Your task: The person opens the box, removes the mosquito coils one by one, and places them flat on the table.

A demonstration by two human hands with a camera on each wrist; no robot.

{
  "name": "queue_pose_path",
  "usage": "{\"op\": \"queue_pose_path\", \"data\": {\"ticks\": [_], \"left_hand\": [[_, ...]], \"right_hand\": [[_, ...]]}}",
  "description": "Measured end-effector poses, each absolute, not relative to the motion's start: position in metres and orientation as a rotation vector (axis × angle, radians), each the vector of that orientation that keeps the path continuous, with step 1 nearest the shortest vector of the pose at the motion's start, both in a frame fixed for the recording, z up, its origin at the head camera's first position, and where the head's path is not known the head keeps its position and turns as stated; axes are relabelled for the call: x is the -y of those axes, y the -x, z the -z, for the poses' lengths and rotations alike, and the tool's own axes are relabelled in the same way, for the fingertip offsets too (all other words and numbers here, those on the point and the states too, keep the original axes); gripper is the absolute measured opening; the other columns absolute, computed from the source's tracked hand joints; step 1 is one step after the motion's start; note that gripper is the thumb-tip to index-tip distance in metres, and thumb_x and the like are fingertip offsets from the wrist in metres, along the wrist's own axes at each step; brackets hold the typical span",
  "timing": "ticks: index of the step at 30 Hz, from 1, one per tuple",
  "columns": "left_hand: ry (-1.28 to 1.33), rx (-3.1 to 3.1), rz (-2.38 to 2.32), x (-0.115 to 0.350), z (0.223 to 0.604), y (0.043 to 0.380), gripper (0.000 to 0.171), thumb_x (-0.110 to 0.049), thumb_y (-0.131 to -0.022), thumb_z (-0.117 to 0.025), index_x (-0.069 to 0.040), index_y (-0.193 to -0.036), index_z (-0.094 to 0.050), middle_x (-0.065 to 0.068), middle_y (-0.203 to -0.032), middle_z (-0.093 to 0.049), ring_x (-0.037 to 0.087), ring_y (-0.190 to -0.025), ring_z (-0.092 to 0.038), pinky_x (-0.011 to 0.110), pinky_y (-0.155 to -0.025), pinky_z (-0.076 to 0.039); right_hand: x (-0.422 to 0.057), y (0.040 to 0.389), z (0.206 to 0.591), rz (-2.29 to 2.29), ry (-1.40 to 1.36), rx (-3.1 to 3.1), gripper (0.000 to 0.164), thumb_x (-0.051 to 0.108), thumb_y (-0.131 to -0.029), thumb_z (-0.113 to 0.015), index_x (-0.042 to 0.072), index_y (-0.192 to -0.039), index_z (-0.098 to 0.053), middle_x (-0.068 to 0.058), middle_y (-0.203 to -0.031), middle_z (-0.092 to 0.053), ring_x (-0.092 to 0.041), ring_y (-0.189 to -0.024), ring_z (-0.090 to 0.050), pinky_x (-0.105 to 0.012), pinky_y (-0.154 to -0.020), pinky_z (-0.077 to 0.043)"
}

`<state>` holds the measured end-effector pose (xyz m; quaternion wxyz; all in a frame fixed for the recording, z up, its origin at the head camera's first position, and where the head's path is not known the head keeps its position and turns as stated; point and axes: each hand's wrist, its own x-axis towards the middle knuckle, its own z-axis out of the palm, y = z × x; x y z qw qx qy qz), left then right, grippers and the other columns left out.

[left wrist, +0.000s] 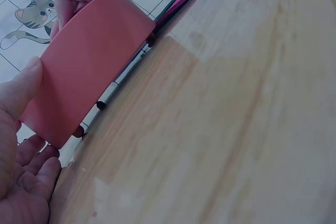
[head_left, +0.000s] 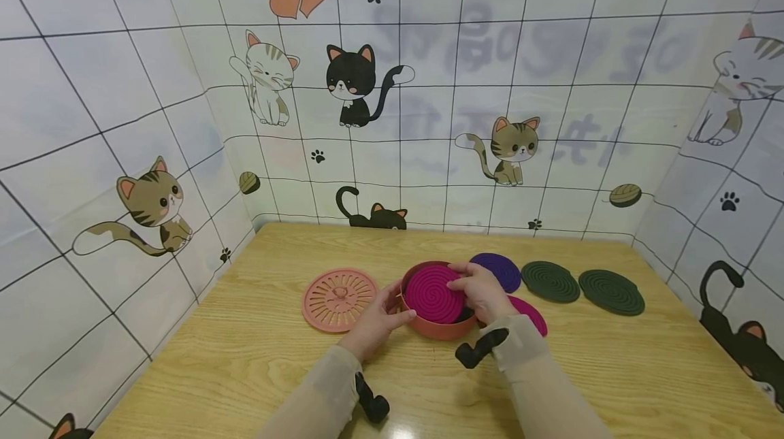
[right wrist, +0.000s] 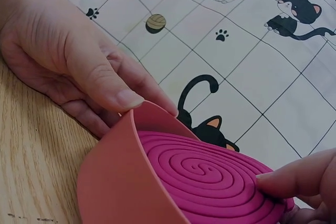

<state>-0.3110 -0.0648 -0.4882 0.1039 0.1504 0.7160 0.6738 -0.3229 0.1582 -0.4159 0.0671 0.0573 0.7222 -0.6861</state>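
A round salmon-coloured mosquito coil holder (head_left: pixel 439 330) with small dark feet stands mid-table. My left hand (head_left: pixel 380 318) grips its left side, thumb near the rim and fingers around the outside, as the right wrist view shows. At the holder's right, my right hand (head_left: pixel 482 291) pinches the edge of a magenta mosquito coil (right wrist: pixel 205 169). This spiral coil lies tilted within the holder's mouth, its right side higher. The holder's bottom is mostly hidden under it.
A slotted salmon lid (head_left: pixel 324 313) with a knob lies left of the holder. To the right lie a purple coil (head_left: pixel 501 269), a second magenta coil (head_left: pixel 534 315) partly behind my right wrist, and two dark green coils (head_left: pixel 550 281). Cat-print sheeting surrounds the wooden table (head_left: pixel 245 364).
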Motion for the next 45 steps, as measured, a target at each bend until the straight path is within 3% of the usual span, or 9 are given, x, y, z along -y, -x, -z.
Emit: {"op": "queue_pose_path", "data": {"ticks": [7, 22, 35, 45], "left_hand": [[-0.453, -2.118, -1.981, 0.0651, 0.4914, 0.3138, 0.078, -0.030, -0.086, -0.074, -0.015, -0.150, -0.032, 0.008, -0.150, -0.037, 0.028, -0.138, -0.035, 0.043, -0.113, -0.030], [-0.446, -2.117, -1.986, 0.0648, 0.4894, 0.3119, 0.077, -0.027, -0.087, -0.073, -0.014, -0.150, -0.032, 0.010, -0.150, -0.037, 0.029, -0.138, -0.035, 0.044, -0.112, -0.030], [-0.453, -2.102, -2.003, 0.0641, 0.4886, 0.3109, 0.077, -0.027, -0.087, -0.073, -0.014, -0.150, -0.031, 0.010, -0.151, -0.036, 0.029, -0.138, -0.034, 0.043, -0.112, -0.031], [-0.445, -2.103, -2.004, 0.0639, 0.4901, 0.3122, 0.078, -0.027, -0.086, -0.074, -0.015, -0.150, -0.031, 0.009, -0.150, -0.037, 0.028, -0.138, -0.034, 0.043, -0.112, -0.031]], "right_hand": [[-0.1589, 0.3208, 0.4146, 2.091, -0.189, -2.133, 0.047, -0.009, -0.087, -0.057, -0.001, -0.133, -0.051, -0.013, -0.108, -0.057, -0.017, -0.083, -0.061, -0.030, -0.066, -0.056], [-0.1592, 0.3202, 0.4166, 2.052, -0.184, -2.169, 0.049, -0.008, -0.087, -0.058, 0.001, -0.134, -0.050, -0.015, -0.114, -0.058, -0.016, -0.079, -0.063, -0.030, -0.065, -0.057], [-0.1596, 0.3203, 0.4181, 2.063, -0.164, -2.169, 0.053, -0.009, -0.085, -0.059, 0.001, -0.136, -0.048, -0.015, -0.106, -0.059, -0.017, -0.072, -0.063, -0.029, -0.060, -0.056], [-0.1610, 0.3192, 0.4170, 2.091, -0.165, -2.150, 0.052, -0.009, -0.086, -0.058, -0.002, -0.137, -0.046, -0.015, -0.110, -0.057, -0.016, -0.074, -0.064, -0.030, -0.062, -0.057]]}}
